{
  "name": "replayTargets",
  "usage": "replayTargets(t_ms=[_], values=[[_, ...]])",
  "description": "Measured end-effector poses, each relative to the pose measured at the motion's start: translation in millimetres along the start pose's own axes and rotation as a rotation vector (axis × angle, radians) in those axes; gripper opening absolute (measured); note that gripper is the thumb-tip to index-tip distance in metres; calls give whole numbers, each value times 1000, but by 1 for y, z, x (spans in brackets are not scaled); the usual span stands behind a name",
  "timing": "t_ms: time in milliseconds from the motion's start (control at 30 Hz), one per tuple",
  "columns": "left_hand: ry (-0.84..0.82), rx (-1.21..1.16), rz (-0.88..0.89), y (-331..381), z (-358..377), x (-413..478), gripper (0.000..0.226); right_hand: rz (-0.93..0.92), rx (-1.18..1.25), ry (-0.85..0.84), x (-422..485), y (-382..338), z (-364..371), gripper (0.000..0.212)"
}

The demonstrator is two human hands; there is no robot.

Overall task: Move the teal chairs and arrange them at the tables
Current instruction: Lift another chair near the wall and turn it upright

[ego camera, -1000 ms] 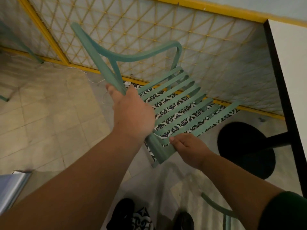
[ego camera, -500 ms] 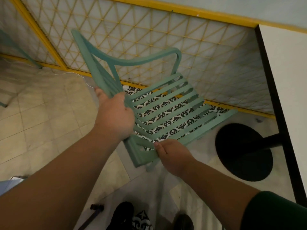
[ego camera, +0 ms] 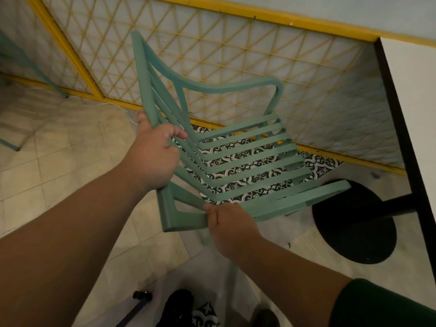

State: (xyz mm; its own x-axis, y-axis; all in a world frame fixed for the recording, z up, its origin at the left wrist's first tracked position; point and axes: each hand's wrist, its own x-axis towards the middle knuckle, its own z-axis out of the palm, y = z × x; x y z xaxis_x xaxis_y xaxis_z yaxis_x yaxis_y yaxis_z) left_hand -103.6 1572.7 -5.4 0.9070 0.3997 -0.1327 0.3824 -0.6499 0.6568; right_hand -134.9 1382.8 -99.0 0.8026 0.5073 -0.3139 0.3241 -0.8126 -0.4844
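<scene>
- Head view: my left hand (ego camera: 153, 156) is in the centre-left of the frame. Its fingers are curled around the side rail of the chair (ego camera: 295, 204) back, near where the back meets the seat.
- My right hand (ego camera: 231, 225) is lower, in the centre. Its fingers are closed around the near armrest, close to the rear end of it.
- The chair is teal, with slats, and fills the middle of the frame. It is tilted, its back towards the upper left and its seat towards the right. I cannot see its legs well.
- Behind the chair stands a yellow fence (ego camera: 236, 55).
- The table (ego camera: 412, 114), white with a black edge, is at the right side. Its black base (ego camera: 354, 223) is on the floor, just beside the front of the chair.
- My shoes (ego camera: 177, 305) are at the bottom.
</scene>
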Motion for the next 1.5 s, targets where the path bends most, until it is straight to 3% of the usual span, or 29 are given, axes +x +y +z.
replayTargets(t_ms=[533,767,867,1000,1133,1300,1367,1433,1500], values=[[-45,52,76,-8,-14,51,41,57,47,77,38,-19,2,66],[12,57,87,-5,-15,49,31,63,143,-76,40,32,-10,60],[122,179,42,0,-7,31,48,162,61,-42,34,89,-17,60],[60,349,-94,6,8,-20,63,220,-97,-100,37,138,-38,51],[42,782,11,8,16,-36,61,226,-296,-208,47,155,-50,58],[-299,1123,208,18,9,-30,107,276,-450,-229,48,167,-56,63],[-412,1174,243,23,8,-30,94,282,-455,-226,48,168,-57,63],[-399,1179,243,26,9,-28,53,296,-458,-227,48,168,-57,64],[-354,1183,210,29,11,-24,34,322,-467,-233,50,167,-57,65]])
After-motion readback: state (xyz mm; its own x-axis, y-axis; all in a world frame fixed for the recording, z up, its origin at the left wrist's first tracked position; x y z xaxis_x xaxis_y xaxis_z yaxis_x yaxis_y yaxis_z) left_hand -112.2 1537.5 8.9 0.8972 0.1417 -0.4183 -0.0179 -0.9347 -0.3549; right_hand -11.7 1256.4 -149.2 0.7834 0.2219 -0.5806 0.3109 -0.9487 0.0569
